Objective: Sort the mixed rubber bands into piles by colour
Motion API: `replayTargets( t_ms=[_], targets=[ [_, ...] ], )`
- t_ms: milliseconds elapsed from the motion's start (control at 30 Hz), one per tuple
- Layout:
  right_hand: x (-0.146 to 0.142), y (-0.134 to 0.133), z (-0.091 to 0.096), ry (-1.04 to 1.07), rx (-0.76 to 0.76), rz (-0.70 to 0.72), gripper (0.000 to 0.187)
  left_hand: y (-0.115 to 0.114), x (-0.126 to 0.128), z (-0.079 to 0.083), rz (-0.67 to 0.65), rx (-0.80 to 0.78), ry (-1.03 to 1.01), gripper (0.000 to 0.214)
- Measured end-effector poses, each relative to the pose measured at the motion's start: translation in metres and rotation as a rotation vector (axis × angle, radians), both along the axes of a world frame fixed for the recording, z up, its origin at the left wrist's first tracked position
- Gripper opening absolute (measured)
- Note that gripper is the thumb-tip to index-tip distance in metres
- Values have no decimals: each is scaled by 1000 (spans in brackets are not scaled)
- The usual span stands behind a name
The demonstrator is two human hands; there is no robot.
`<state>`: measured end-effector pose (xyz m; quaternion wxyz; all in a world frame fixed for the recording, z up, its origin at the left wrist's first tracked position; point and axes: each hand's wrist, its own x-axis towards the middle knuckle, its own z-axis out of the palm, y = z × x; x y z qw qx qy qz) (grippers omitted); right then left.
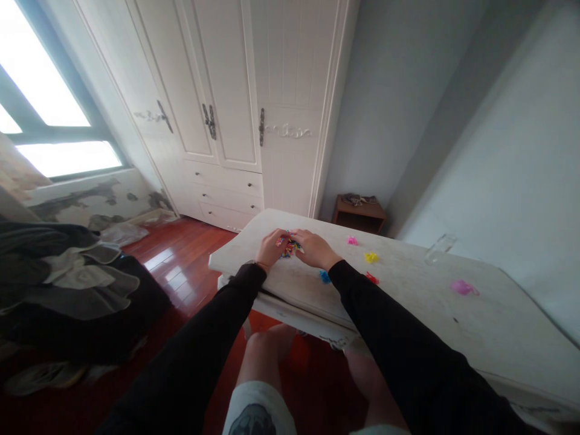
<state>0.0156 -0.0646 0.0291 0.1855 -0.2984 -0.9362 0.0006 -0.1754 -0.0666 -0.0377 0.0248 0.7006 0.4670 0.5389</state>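
Observation:
Both my hands rest on the far left part of a white table [408, 302]. My left hand [270, 248] and my right hand [315, 249] are cupped together around a small heap of colourful little pieces [289, 244], fingers curled on it. Loose pieces lie to the right: a pink one [352, 240], a yellow one [371, 257], a blue one [324, 277] beside my right sleeve, a red one [372, 278] and a larger pink one [462, 287] further right.
A clear glass [438, 248] lies near the wall at the table's back. A white wardrobe [235, 109] stands behind, a small brown stand [360, 212] in the corner. Dark clothes [67, 284] are piled at left on the red wood floor.

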Motion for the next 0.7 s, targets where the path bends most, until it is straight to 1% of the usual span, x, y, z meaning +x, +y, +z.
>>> replayTargets(
  t_ms=[167,233,300,400,467,533,600,667,700],
  targets=[
    [1,-4,4,-16,1,-25,32,-2,1,1,-28,9,6,10],
    [7,-5,7,-8,15,-35,27,-3,2,3,-23,4,9,10],
    [20,-4,12,26,31,-49,21,-3,2,3,-3,-8,14,9],
    [57,1,17,140,47,-82,16,-1,1,3,19,-11,13,8],
    [90,5,17,299,64,-138,16,0,0,2,24,-6,7,8],
    [127,7,12,460,69,-246,20,0,-1,2,37,-6,5,9],
    [162,7,3,615,77,-386,26,0,-1,6,58,1,9,10],
    [189,7,-8,722,91,-535,33,-2,5,13,65,33,16,10],
    [199,7,-13,748,95,-564,32,-3,10,18,57,59,21,10]
  ],
)
